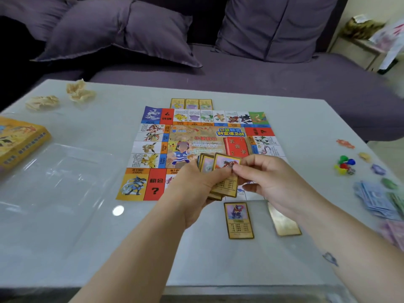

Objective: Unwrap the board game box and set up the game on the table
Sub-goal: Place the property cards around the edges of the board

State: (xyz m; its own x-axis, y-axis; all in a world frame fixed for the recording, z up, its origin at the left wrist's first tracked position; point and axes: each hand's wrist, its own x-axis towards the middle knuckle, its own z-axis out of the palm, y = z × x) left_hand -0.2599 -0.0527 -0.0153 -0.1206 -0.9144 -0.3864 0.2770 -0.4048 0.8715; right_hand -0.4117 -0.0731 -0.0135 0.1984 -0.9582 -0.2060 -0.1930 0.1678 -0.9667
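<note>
The paper game board (153, 147) lies unfolded in the middle of the white table (65, 237). My left hand (196, 186) holds a fanned stack of gold-edged cards (223, 184) above the board's near edge. My right hand (269, 178) pinches the top card of that stack. Three cards (191, 103) lie in a row beyond the board's far edge. Two more cards rest on the table below my hands, one face up (239, 220), one glare-washed (284, 221). A red card deck (237, 146) sits on the board's centre. The yellow game box (19, 141) is at the far left.
A clear plastic tray (59, 171) lies beside the box. Crumpled wrapper pieces (79, 91) sit at the far left corner. Coloured pawns and dice (345, 165), small coloured tokens (377, 169) and paper money stacks (373, 200) line the right edge. A purple sofa (240, 68) stands behind.
</note>
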